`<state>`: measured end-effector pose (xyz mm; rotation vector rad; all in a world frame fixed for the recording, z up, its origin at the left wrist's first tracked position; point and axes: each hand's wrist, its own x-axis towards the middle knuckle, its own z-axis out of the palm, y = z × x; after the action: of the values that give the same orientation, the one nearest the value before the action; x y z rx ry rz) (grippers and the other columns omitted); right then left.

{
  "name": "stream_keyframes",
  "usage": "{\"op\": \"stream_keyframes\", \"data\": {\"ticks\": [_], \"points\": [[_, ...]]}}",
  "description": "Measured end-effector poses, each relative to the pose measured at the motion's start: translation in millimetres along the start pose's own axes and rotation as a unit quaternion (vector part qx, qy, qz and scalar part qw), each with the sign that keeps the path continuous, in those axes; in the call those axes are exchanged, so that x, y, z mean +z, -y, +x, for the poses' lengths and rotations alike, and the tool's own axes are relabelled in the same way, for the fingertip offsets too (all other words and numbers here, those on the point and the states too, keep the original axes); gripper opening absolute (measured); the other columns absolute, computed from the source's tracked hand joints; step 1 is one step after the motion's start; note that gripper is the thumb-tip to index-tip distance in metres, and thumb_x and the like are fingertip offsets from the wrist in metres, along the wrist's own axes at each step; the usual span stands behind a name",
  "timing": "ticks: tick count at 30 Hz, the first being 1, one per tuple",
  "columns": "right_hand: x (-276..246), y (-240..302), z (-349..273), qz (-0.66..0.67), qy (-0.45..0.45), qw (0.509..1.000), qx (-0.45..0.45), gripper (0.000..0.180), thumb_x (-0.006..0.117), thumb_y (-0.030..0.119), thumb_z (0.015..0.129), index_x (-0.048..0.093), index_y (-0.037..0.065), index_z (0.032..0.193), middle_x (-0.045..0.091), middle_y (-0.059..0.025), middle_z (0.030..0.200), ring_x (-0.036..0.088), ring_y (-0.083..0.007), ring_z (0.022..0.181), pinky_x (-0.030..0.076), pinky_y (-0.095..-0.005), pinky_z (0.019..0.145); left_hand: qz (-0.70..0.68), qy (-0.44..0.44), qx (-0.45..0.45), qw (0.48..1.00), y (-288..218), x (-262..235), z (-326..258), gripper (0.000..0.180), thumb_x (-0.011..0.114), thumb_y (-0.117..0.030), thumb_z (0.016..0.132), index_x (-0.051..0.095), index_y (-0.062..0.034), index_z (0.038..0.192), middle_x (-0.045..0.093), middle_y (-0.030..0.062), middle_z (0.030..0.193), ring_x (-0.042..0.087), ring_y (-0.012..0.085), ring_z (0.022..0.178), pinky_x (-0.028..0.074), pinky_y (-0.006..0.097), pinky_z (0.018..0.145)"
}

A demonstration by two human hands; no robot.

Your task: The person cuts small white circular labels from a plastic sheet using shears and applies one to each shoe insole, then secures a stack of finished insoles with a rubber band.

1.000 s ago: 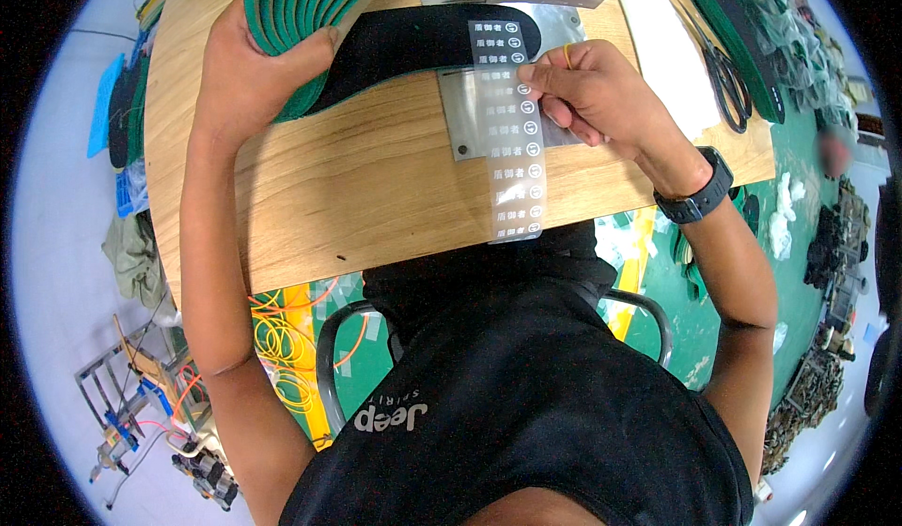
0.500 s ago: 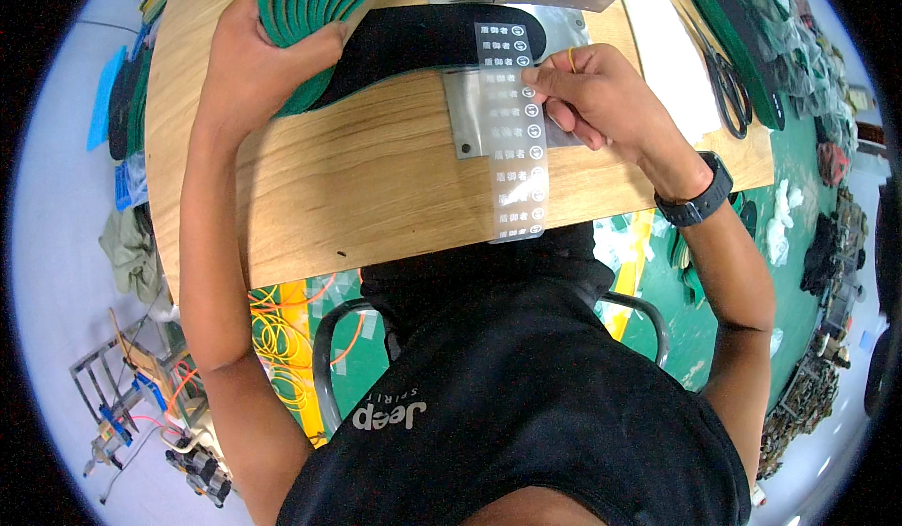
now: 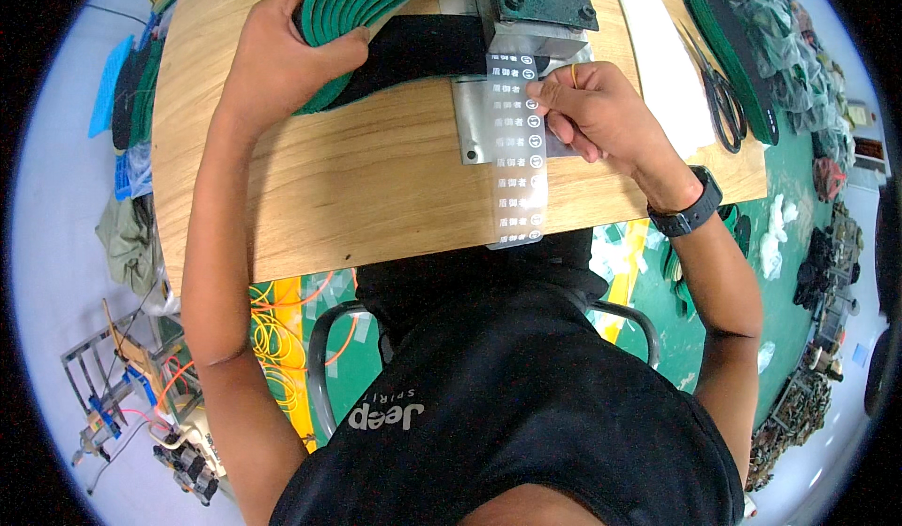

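Running lengthwise toward person, label strip [image 3: 519, 150] pinched by right hand [image 3: 601, 113].

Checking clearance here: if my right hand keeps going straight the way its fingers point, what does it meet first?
Probably the black insole: the right hand points left across the clear label strip it pinches, beside the metal press. Depth is unclear.

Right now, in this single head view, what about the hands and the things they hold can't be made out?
- Left hand: fingertips hidden, curled over the stack of green-edged insoles.
- Black insole: its right end runs under the grey metal press, itself cut off by the top edge.
- Clear plastic label strip: markings too small to tell.
- Right hand: its grip on the strip is covered by its own fingers.
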<state>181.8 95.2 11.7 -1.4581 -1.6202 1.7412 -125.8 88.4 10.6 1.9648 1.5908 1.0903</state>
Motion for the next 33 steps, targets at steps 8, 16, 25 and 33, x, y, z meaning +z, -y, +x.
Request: {"op": "stream_keyframes", "data": {"ticks": [8,16,25,33], "points": [[1,-2,-2,-0.007,-0.017,1.000,-0.015,0.025,0.062,0.019,0.088,0.061,0.001,0.069,0.052,-0.0024,0.049,0.040,-0.0065,0.033,0.029,-0.0214,0.032,-0.013,0.026,-0.005,1.000,-1,0,-1,0.039,0.073,-0.013,0.071,0.061,-0.0003,0.106,0.067,0.0048,0.092,0.059,0.0120,0.080,0.049,0.029,0.079],[2,-2,-4,-0.023,-0.019,0.999,-0.033,0.025,0.059,0.019,0.091,0.061,0.002,0.073,0.052,0.0009,0.051,0.037,-0.0033,0.035,0.024,-0.0188,0.034,0.013,0.094,0.050,0.994,-24,9,6,0.060,0.069,-0.012,0.070,0.053,-0.0026,0.126,0.065,0.0060,0.098,0.058,0.0113,0.088,0.047,0.027,0.085],[-29,-18,-44,-0.003,-0.104,0.983,-0.149,0.017,0.059,0.019,0.093,0.068,0.006,0.096,0.052,0.0035,0.056,0.043,-0.0018,0.048,0.032,-0.0173,0.044,0.114,0.048,0.074,0.990,-18,-17,-38,0.066,0.072,-0.026,0.067,0.053,-0.0060,0.127,0.063,0.0217,0.109,0.063,0.0308,0.099,0.047,0.034,0.089],[-174,32,82,-0.140,-0.126,0.940,-0.283,0.040,0.056,0.034,0.092,0.062,-0.001,0.111,0.061,-0.0061,0.085,0.056,-0.0143,0.074,0.047,-0.0282,0.065,0.054,0.249,0.008,0.967,-17,-57,-20,0.079,0.072,-0.038,0.075,0.039,-0.0089,0.141,0.042,0.0158,0.143,0.040,0.0297,0.131,0.029,0.039,0.109]]}}
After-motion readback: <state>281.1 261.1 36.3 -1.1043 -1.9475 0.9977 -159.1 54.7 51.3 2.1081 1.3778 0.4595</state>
